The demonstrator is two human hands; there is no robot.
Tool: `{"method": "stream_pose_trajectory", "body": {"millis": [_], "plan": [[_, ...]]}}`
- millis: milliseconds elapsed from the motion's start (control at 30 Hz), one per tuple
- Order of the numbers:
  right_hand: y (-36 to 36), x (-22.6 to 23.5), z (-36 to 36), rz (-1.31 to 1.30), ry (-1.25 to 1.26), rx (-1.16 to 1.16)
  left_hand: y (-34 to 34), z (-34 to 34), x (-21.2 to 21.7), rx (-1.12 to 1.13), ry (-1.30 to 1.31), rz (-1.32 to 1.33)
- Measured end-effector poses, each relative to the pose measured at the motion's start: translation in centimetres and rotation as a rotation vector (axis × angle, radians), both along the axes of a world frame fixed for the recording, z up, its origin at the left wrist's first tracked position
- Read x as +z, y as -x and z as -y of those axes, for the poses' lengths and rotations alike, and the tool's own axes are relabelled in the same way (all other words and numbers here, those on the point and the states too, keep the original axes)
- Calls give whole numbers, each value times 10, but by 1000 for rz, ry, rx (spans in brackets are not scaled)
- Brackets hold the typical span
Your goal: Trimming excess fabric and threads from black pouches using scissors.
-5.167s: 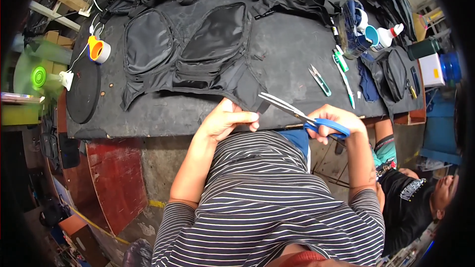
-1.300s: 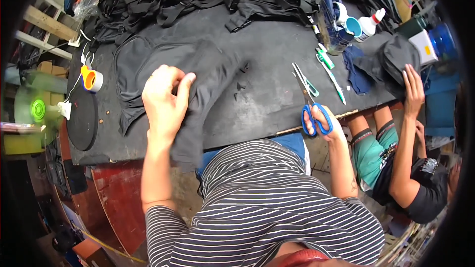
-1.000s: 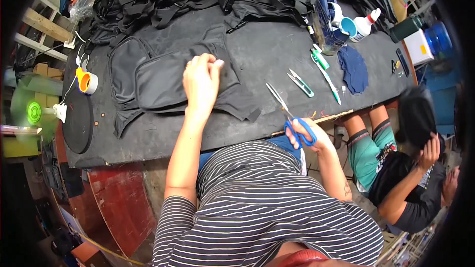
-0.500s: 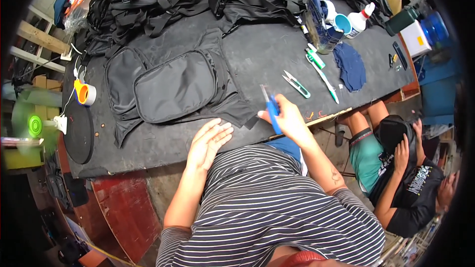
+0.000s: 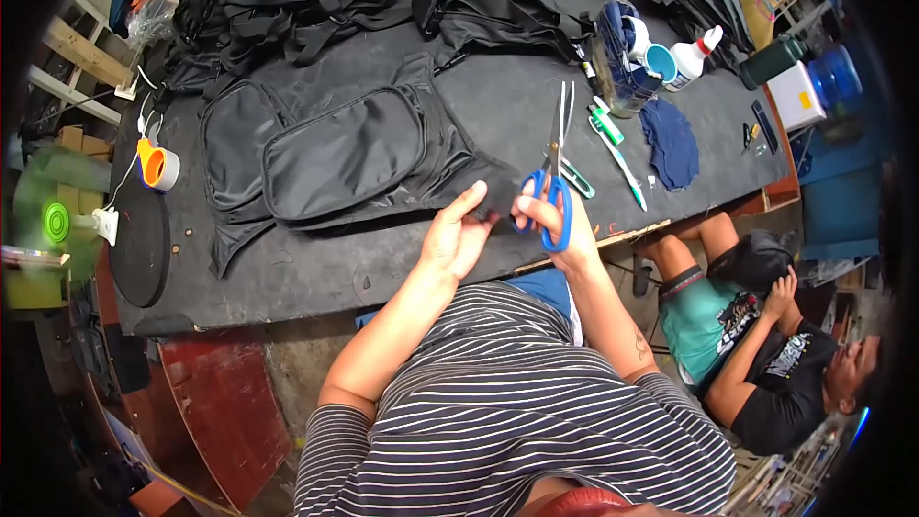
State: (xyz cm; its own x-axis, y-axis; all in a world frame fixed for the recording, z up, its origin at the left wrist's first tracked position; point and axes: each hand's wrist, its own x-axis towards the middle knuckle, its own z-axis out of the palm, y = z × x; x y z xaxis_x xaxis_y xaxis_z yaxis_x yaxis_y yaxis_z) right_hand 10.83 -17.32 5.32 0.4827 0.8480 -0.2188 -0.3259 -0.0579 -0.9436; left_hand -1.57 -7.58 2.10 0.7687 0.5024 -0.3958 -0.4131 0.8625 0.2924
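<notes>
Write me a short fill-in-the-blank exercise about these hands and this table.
The right hand holds scissors with ____ handles.
The left hand pinches an edge of the ____ bag piece.
In the picture, the dark blue cloth lies to the scissors' ____.
The person's shirt is patterned with ____.

Missing words: blue; black; right; stripes.

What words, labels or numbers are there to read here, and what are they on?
Co-worker's black shirt: white lettering, left unquoted here.
White bottle: any label print too small to read.
White box: orange patch, no readable print.
Black bag piece and blue-handled scissors: no text visible.
</notes>
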Motion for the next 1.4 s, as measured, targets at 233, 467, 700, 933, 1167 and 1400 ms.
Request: {"method": "stream_pose_trajectory", "body": {"millis": [233,467,700,933,1167,1400], "plan": [[11,-10,46,61,158,187,-8,6,9,101,-428,-180],[22,-15,49,-16,134,268,-6,8,18,168,-540,-276],[19,-15,46,72,154,234,-6,8,15,193,-560,-276],[23,-13,43,81,168,185,-7,8,15,198,-566,-287],[23,-10,42,70,191,171,-6,7,15,191,-585,-272],[29,-13,39,118,233,126,-5,8,17,199,-574,-258]]}}
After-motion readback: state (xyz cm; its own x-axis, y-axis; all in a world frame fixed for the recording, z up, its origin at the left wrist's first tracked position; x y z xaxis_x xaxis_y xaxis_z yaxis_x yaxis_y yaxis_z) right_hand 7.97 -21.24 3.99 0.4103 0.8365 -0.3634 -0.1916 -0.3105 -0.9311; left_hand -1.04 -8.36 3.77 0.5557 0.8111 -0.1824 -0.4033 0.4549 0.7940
